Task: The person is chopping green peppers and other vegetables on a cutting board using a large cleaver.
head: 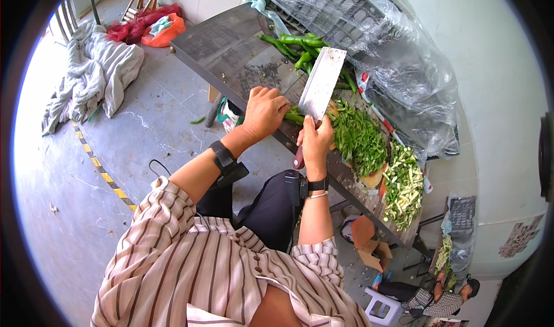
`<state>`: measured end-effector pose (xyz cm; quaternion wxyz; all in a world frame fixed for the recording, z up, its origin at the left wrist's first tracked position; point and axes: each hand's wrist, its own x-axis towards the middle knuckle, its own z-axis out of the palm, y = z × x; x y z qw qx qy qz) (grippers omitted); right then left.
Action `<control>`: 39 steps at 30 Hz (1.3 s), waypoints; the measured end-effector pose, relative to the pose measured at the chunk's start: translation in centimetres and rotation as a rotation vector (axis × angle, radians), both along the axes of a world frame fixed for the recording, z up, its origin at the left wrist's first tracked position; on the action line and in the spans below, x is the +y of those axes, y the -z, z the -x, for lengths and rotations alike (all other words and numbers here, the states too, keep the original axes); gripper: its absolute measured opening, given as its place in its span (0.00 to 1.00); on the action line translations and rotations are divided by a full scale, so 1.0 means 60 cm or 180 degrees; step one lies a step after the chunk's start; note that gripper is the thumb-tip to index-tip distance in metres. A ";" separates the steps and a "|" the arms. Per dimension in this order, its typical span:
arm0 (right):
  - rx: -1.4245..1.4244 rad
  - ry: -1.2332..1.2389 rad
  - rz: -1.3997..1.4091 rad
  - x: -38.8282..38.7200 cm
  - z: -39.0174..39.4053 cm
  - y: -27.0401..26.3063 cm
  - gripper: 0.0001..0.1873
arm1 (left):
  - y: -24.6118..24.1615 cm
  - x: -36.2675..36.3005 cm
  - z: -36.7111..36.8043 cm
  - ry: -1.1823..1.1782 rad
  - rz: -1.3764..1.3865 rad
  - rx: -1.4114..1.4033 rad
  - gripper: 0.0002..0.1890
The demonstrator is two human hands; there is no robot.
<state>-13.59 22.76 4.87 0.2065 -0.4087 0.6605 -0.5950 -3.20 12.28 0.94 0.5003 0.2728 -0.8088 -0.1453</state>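
Observation:
In my right hand (317, 141) is the handle of a cleaver (322, 82), its broad blade pointing away from me across the table. My left hand (265, 109) has its fingers curled over green peppers (294, 115) right beside the blade. Whole long green peppers (305, 45) lie in a loose pile beyond the blade. To the right of the cleaver spreads a heap of sliced green pepper (359, 138). Farther right is a second chopped heap, pale and green (403, 186).
The dark table (216, 45) has a plastic-wrapped black object (389, 54) along its far side. A cardboard box (374, 253) and a white stool (381, 306) stand on the floor at right. Near the stool, another person (433, 299) sits at a second table. Cloth (93, 67) lies at left.

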 end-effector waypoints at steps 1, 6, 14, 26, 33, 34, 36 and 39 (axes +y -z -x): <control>0.0023 -0.0007 0.0013 0.002 -0.002 -0.001 0.08 | -0.001 0.002 -0.001 -0.0007 0.0013 0.0023 0.06; -0.0115 0.0120 -0.0017 0.015 0.005 0.004 0.06 | 0.006 0.008 0.018 0.0014 0.0020 0.0092 0.07; 0.0489 0.0419 0.0167 -0.018 -0.007 0.036 0.08 | -0.009 -0.003 -0.006 0.0032 0.0041 -0.0191 0.05; 0.0506 0.0464 0.0223 -0.011 0.008 0.036 0.09 | -0.007 0.000 0.000 0.0069 0.0041 -0.0357 0.05; 0.0458 0.0490 0.0246 -0.016 0.010 0.042 0.08 | -0.007 0.000 -0.001 0.0004 -0.0017 -0.0433 0.05; 0.0428 0.0477 0.0237 -0.017 0.010 0.042 0.08 | -0.006 -0.002 -0.002 -0.0020 -0.0018 -0.0442 0.05; 0.0216 0.0440 0.0111 -0.015 0.013 0.038 0.08 | -0.001 -0.003 0.004 -0.0032 0.0026 -0.0323 0.05; -0.0480 0.0169 0.0289 0.007 0.006 0.008 0.06 | -0.008 0.007 0.007 -0.0004 -0.0038 -0.0200 0.05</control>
